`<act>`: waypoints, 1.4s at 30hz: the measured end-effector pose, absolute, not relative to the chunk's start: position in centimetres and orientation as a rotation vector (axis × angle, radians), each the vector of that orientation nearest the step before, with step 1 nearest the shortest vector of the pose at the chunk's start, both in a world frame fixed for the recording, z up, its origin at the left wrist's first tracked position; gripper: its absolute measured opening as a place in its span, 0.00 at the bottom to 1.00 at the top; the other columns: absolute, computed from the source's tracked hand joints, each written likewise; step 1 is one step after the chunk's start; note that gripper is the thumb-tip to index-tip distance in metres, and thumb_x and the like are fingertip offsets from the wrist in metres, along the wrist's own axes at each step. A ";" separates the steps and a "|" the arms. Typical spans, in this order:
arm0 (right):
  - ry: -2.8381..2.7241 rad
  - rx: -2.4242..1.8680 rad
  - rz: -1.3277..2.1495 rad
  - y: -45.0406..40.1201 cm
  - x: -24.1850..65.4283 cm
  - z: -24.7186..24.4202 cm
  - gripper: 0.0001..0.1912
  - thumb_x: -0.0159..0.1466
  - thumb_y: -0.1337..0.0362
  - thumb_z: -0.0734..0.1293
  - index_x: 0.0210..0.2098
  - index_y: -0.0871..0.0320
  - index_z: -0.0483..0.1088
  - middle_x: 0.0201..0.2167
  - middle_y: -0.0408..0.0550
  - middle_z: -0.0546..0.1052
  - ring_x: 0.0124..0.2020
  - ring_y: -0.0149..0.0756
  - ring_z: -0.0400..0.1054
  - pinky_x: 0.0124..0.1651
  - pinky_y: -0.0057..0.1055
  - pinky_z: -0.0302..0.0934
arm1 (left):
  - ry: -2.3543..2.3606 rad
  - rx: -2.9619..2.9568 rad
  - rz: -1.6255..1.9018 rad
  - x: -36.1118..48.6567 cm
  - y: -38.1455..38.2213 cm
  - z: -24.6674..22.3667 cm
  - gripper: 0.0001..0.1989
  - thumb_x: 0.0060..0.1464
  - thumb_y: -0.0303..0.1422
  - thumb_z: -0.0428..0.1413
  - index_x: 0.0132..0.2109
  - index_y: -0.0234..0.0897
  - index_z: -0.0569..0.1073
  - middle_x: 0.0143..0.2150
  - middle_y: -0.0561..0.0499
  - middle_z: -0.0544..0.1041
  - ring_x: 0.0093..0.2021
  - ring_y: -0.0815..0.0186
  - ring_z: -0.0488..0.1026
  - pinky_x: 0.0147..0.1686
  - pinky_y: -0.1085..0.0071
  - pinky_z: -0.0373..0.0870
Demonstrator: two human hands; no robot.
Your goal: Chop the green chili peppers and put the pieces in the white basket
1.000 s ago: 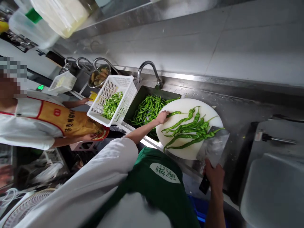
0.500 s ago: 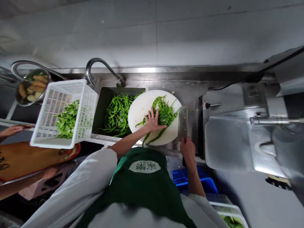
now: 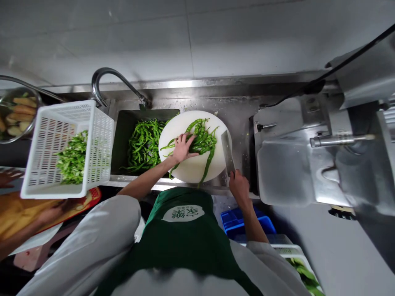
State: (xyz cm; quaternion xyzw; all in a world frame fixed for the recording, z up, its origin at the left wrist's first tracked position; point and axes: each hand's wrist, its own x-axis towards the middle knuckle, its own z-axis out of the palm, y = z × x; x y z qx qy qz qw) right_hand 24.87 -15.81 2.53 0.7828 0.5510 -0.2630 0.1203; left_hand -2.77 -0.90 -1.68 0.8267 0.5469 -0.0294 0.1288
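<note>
A pile of long green peppers (image 3: 202, 137) lies on a round white cutting board (image 3: 191, 172). My left hand (image 3: 182, 148) rests on the left part of the pile with its fingers spread. Wrapped round the handle of a cleaver (image 3: 227, 152) is my right hand (image 3: 239, 186), at the board's lower right. The blade is tilted over the board's right edge, to the right of the peppers. One pepper lies apart near the board's front edge. More green peppers (image 3: 148, 142) fill part of a dark sink basin (image 3: 120, 135) on the left.
Left stands a white basket (image 3: 100, 142) of chopped greens under a curved faucet (image 3: 106, 72); beyond it are a bowl of root vegetables (image 3: 23, 111) and another person's hands (image 3: 52, 211). A metal machine (image 3: 285, 172) is at right, blue crates (image 3: 247, 224) below.
My left hand has shifted left on the peppers. The cleaver has turned from nearly upright to leaning left over the board. The whole view has moved somewhat to the right.
</note>
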 end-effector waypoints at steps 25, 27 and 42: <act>1.653 2.239 -0.796 -16.9 27.9 2.4 0.16 0.76 0.59 0.56 0.50 0.62 0.70 0.38 0.57 0.81 0.41 0.43 0.77 0.41 0.32 0.58 | 1.526 2.351 -0.002 3.8 -4.0 -2.7 0.32 0.66 0.44 0.50 0.72 0.36 0.60 0.74 0.37 0.57 0.70 0.44 0.56 0.68 0.46 0.52; 1.653 2.199 -0.780 -17.7 28.4 2.7 0.15 0.76 0.59 0.56 0.50 0.61 0.70 0.37 0.56 0.81 0.40 0.43 0.77 0.40 0.31 0.57 | 1.416 2.402 -0.026 1.3 -3.9 -2.6 0.30 0.66 0.44 0.52 0.71 0.39 0.62 0.74 0.40 0.58 0.69 0.45 0.57 0.67 0.48 0.53; 1.956 1.962 -0.634 -17.9 28.1 6.0 0.17 0.77 0.59 0.53 0.46 0.61 0.69 0.35 0.55 0.81 0.34 0.41 0.77 0.34 0.31 0.52 | 1.529 2.238 0.243 1.4 -3.6 -4.7 0.18 0.66 0.41 0.55 0.58 0.40 0.73 0.61 0.40 0.71 0.59 0.52 0.67 0.58 0.56 0.63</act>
